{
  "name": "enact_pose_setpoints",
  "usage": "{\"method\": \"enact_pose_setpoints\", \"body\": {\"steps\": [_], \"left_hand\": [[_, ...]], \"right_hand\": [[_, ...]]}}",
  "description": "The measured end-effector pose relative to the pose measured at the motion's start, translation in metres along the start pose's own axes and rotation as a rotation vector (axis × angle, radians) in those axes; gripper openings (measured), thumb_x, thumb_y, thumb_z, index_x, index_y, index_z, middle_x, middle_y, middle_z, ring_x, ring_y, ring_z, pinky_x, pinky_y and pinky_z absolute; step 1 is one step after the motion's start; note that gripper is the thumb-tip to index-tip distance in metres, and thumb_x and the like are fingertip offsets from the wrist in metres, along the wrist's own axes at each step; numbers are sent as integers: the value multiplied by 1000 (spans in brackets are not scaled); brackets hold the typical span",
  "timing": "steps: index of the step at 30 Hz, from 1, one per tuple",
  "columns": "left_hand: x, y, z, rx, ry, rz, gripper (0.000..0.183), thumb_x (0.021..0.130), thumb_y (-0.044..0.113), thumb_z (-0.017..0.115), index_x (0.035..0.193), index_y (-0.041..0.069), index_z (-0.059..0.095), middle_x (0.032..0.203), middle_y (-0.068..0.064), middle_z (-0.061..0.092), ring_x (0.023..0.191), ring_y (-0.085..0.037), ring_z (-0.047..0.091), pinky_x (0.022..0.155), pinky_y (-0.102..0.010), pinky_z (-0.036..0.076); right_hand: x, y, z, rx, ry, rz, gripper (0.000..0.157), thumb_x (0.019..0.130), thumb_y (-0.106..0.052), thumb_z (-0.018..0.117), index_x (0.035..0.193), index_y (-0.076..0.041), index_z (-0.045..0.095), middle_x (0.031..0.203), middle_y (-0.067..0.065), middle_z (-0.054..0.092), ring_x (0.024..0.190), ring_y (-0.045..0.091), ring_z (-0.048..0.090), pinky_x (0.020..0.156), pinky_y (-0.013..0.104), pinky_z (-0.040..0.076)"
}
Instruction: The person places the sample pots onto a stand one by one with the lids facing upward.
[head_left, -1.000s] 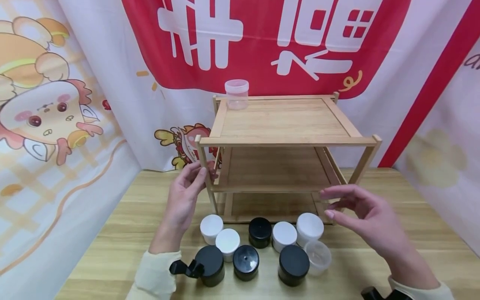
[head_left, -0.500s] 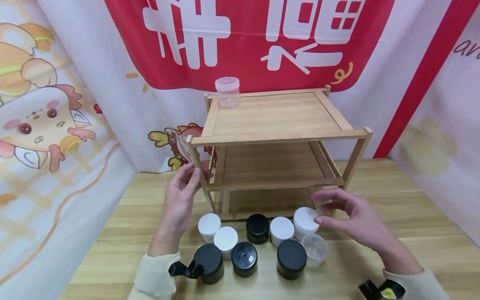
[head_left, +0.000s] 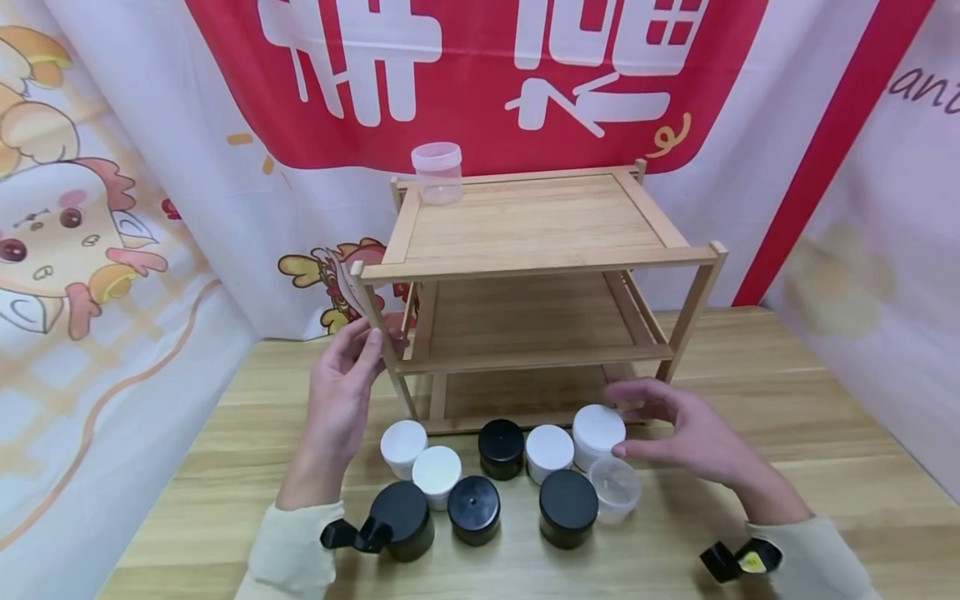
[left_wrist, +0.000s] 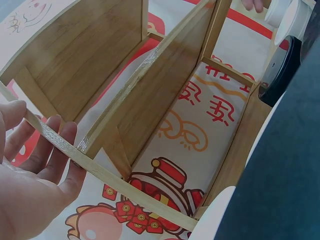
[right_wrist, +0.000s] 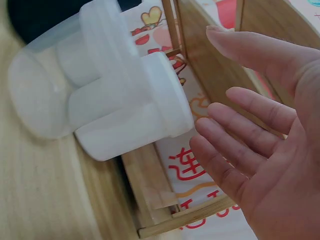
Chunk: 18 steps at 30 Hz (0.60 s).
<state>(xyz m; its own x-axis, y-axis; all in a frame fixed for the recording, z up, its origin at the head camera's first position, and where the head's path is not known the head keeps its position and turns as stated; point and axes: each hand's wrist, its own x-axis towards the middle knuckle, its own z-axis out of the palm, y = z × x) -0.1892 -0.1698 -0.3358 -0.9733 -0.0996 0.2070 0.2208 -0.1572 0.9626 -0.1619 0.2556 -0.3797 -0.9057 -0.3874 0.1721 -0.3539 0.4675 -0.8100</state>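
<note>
A three-tier wooden shelf rack (head_left: 517, 265) stands on the table. My left hand (head_left: 345, 375) grips its left front post, thumb in front and fingers behind; the left wrist view shows these fingers (left_wrist: 55, 155) along the post. My right hand (head_left: 682, 429) hovers at the rack's lower right with fingers spread and parted from the thumb, holding nothing. Nearest to it is a white-lidded jar (head_left: 598, 429), close beside the fingertips. In front of that jar sits a clear plastic jar (head_left: 615, 490). In the right wrist view, the palm (right_wrist: 280, 170) faces the white jar (right_wrist: 170, 95).
Another clear jar (head_left: 437, 173) stands on the top shelf's back left corner. Before the rack are more white jars (head_left: 437, 475) and several black jars (head_left: 568, 508) on the wood-grain table (head_left: 202, 483). Printed cloth (head_left: 480, 100) hangs behind and at both sides.
My right hand has come left and closer to the white jar at the right. The left hand keeps its hold on the post. The head view has shifted slightly.
</note>
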Motion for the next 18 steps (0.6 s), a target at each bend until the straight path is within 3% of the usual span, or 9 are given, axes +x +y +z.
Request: {"method": "enact_pose_setpoints", "body": {"steps": [10, 18], "left_hand": [[-2, 0, -1, -1, -3, -11, 33, 113, 23, 57, 143, 10, 59, 126, 5, 69, 125, -16, 63, 114, -32, 52], [-1, 0, -1, -3, -9, -3, 33, 113, 23, 58, 143, 11, 60, 128, 0, 69, 124, -16, 65, 114, -33, 52]], "right_hand": [[3, 13, 7, -6, -58, 60, 64, 86, -31, 93, 142, -16, 66, 138, 3, 72, 120, 24, 69, 102, 37, 59], [6, 20, 12, 17, -62, 89, 64, 85, -30, 93, 140, -11, 66, 138, 7, 71, 118, 23, 70, 99, 29, 60]]}}
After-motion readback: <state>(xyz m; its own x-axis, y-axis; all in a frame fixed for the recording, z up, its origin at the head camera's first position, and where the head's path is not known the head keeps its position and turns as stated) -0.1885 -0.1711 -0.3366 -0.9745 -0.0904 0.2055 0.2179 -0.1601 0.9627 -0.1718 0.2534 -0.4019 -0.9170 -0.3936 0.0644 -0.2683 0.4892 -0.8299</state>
